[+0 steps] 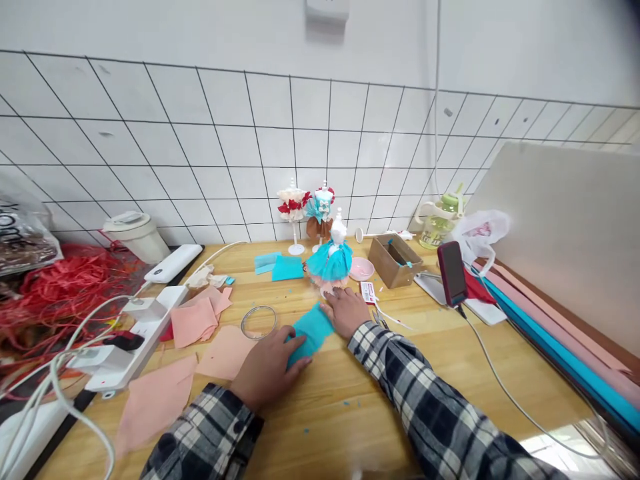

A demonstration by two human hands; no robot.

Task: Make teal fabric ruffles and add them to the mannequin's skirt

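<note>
A folded strip of turquoise crepe paper [311,330] lies on the wooden table between my hands. My left hand [273,365] rests on its near left end, thumb and fingers spread apart. At the far right corner of the strip lies my right hand [347,312], its fingers stretched forward over the paper's edge, close to the base of a small white dress form. That dress form [339,231] stands upright in a ruffled turquoise paper skirt [330,263] with peach below. The undersides of my fingers are hidden.
Peach paper sheets [157,400] and a clear ring [259,323] lie left. Two more dressed forms [294,207] stand behind, near turquoise pieces [287,268]. Right are a pink dish [361,269], cardboard box [395,261], scissors [380,319] and phone [453,273]. A power strip [135,343] borders red shreds.
</note>
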